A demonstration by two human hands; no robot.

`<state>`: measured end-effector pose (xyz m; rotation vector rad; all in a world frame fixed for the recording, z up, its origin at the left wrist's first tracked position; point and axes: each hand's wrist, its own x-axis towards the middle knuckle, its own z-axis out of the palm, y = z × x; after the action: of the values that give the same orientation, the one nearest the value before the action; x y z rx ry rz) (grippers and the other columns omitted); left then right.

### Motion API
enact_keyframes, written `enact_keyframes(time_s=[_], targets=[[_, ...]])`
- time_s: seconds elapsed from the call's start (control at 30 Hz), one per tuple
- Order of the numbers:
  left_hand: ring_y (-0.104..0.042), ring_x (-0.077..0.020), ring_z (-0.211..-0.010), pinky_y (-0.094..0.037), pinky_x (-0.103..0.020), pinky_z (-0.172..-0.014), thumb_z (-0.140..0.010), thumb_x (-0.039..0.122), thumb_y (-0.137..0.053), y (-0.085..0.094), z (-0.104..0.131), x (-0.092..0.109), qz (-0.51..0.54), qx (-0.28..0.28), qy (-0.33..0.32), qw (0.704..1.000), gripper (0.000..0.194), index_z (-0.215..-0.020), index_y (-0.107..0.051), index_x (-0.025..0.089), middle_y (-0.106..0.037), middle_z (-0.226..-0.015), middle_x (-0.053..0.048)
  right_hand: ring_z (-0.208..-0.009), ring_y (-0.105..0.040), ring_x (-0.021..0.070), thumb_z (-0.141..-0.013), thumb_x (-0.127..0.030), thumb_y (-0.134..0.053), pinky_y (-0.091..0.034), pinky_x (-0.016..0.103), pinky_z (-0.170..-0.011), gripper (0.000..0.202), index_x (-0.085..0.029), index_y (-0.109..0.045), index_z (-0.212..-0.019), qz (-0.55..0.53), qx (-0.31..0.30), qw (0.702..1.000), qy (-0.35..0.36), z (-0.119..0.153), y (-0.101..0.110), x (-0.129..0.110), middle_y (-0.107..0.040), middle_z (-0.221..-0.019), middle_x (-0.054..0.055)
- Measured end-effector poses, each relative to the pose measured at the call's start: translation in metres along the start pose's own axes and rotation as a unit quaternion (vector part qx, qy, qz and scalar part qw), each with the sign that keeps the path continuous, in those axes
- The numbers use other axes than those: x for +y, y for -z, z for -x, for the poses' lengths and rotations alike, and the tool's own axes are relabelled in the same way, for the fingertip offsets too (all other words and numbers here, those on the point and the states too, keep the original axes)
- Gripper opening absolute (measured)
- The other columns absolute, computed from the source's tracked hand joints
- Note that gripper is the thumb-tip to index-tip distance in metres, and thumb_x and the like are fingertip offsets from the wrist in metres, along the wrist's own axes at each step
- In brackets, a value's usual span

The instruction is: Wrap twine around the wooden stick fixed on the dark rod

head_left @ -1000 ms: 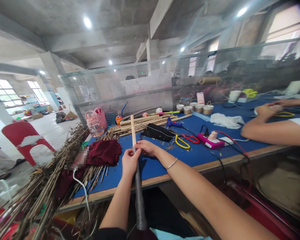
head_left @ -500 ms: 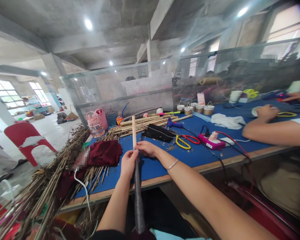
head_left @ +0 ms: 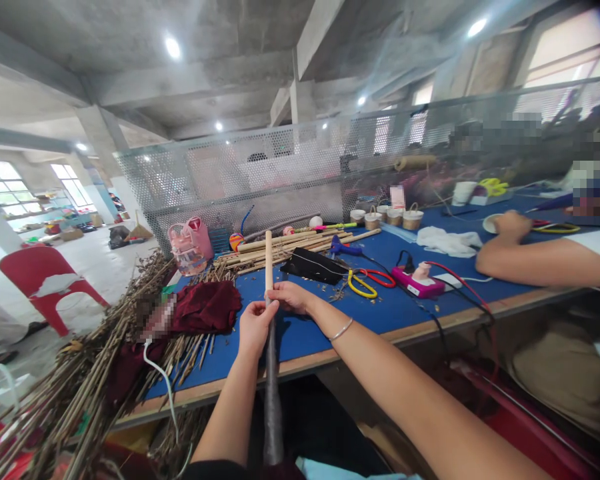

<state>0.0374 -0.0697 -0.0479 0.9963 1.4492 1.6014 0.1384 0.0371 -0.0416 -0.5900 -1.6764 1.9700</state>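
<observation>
I hold a long bamboo stick [head_left: 269, 261] upright over the near edge of the blue table [head_left: 325, 333]. Its lower part is wrapped in a dark grey covering [head_left: 273, 393] that runs down toward my lap. My left hand [head_left: 254, 328] grips the stick where the covering ends. My right hand [head_left: 291, 297] pinches it from the right at the same height, a thin bangle on that wrist. The bare pale end sticks up above both hands.
A heap of twigs [head_left: 80, 387] spills over the table's left end, under a maroon cloth [head_left: 207, 307]. More bamboo sticks [head_left: 300, 241], a black pouch [head_left: 313, 265], yellow and red scissors [head_left: 367, 280] and a pink device [head_left: 417, 280] lie behind. Another person's arm [head_left: 540, 257] rests at the right. A mesh screen [head_left: 300, 173] backs the table.
My hands and the stick have stayed almost where they were; my left hand slid slightly up it. The person at the right drew a hand back.
</observation>
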Motion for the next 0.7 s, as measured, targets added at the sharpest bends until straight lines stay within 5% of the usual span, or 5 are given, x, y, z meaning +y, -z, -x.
enact_keyframes(time_s=[0.33,0.57,0.7], targets=[[-0.052,-0.0109,-0.045,-0.043,-0.024,-0.046,-0.064,0.058,-0.061,0.0038,0.0004,0.0069,0.051,-0.029,0.046,0.997,0.048,-0.076,-0.061,0.011,-0.061,-0.059,-0.004,-0.032,-0.019,0.0023,-0.066,-0.043,-0.068,-0.012,0.018,-0.032,0.035,-0.014,-0.051,-0.075,0.004,-0.033,0.999,0.020,0.0036,-0.0003,-0.0029,-0.030,-0.038,-0.012],[-0.044,-0.0057,-0.043,-0.033,-0.018,-0.043,-0.052,0.046,-0.076,0.0010,0.0015,0.0037,0.036,0.023,0.000,0.999,0.042,-0.071,-0.058,0.014,-0.053,-0.052,0.004,-0.030,-0.022,0.0022,-0.066,-0.041,-0.068,-0.011,0.018,-0.031,0.033,-0.013,-0.054,-0.077,0.020,-0.016,1.000,0.016,0.0013,0.0022,-0.0006,-0.032,-0.039,-0.011],[-0.045,-0.0077,-0.040,-0.036,-0.021,-0.043,-0.056,0.053,-0.071,0.0029,-0.0005,0.0022,0.036,-0.001,0.016,0.999,0.043,-0.067,-0.057,0.014,-0.054,-0.051,0.002,-0.030,-0.021,0.0023,-0.070,-0.040,-0.067,-0.011,0.018,-0.031,0.031,-0.014,-0.054,-0.082,0.002,-0.040,0.999,0.001,0.0019,0.0004,-0.0015,-0.031,-0.038,-0.012]])
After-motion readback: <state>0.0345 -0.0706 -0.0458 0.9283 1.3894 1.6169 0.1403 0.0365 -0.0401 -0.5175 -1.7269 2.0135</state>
